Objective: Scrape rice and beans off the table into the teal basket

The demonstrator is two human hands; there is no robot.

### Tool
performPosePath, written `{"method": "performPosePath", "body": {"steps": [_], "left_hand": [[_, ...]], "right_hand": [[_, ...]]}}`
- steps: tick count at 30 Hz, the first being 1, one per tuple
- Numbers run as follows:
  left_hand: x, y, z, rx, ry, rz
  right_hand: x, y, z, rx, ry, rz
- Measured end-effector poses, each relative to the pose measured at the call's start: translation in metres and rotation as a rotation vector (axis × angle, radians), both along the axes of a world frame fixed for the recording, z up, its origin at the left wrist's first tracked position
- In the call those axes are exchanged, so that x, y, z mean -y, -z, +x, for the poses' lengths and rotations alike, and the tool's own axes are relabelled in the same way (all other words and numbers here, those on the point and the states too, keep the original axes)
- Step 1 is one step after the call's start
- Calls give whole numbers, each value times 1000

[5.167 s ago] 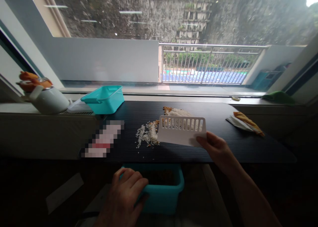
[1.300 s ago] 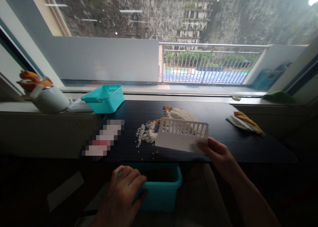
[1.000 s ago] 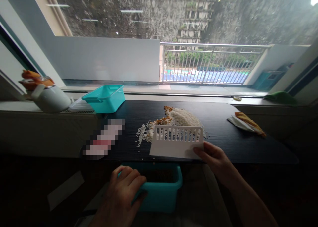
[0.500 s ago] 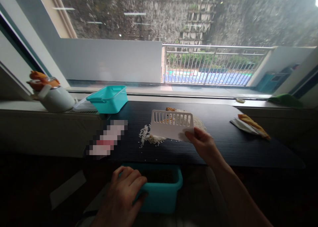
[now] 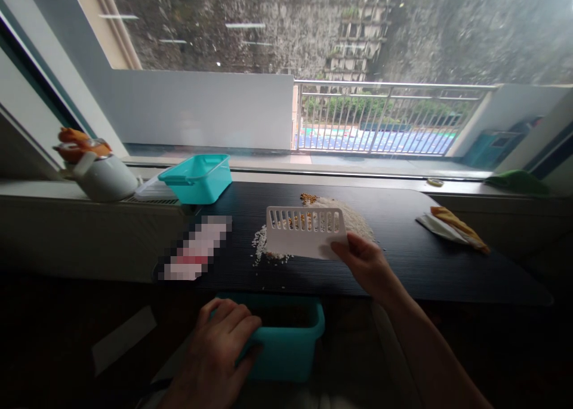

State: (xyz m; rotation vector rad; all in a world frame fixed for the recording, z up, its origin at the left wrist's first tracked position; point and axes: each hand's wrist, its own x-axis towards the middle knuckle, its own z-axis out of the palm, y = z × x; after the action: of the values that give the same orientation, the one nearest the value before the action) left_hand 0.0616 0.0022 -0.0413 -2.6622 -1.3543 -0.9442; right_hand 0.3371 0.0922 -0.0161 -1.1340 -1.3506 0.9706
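Note:
My right hand (image 5: 364, 260) pinches the right end of a white slotted plastic plate (image 5: 298, 243) between thumb and fingers. The plate stands tilted over the dark tabletop, its row of slots uppermost. Behind it lies a heap of white, rice-like grains (image 5: 359, 219), with golden kernels (image 5: 308, 198) at the heap's back edge and more showing through the slots. Loose white grains (image 5: 258, 245) are scattered by the plate's left end. Below the table edge, my left hand (image 5: 226, 337) is closed over the left rim of a teal plastic bin (image 5: 286, 352). The bin's contents are too dark to make out.
Another teal bin (image 5: 201, 185) stands at the table's back left, near a grey-white pot (image 5: 110, 179) on the sill. A blurred-out pink and white item (image 5: 197, 251) lies at left. A yellow and white cloth or packet (image 5: 454, 227) rests on the right of the table (image 5: 403, 277).
My right hand has brought the slotted plate slightly left and nearer to me, uncovering more of the heap behind. My left hand keeps its hold on the bin.

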Motion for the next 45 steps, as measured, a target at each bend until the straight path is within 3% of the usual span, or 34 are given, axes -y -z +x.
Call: {"method": "performPosePath", "body": {"steps": [11, 22, 29, 37, 41, 45], "left_hand": [[-1, 2, -3, -2, 7, -3], [3, 2, -19, -19, -27, -20], [4, 9, -13, 18, -36, -48], [1, 9, -9, -4, -11, -49], [0, 9, -5, 1, 8, -43], [-1, 6, -4, -1, 19, -20]], "right_hand": [[14, 1, 7, -93, -49, -38], [32, 8, -28, -91, -236, -69], [41, 29, -34, -46, -29, -2], [28, 28, 7, 40, 329, 29], [13, 20, 11, 61, 338, 66], [-6, 16, 3, 57, 231, 95]]}}
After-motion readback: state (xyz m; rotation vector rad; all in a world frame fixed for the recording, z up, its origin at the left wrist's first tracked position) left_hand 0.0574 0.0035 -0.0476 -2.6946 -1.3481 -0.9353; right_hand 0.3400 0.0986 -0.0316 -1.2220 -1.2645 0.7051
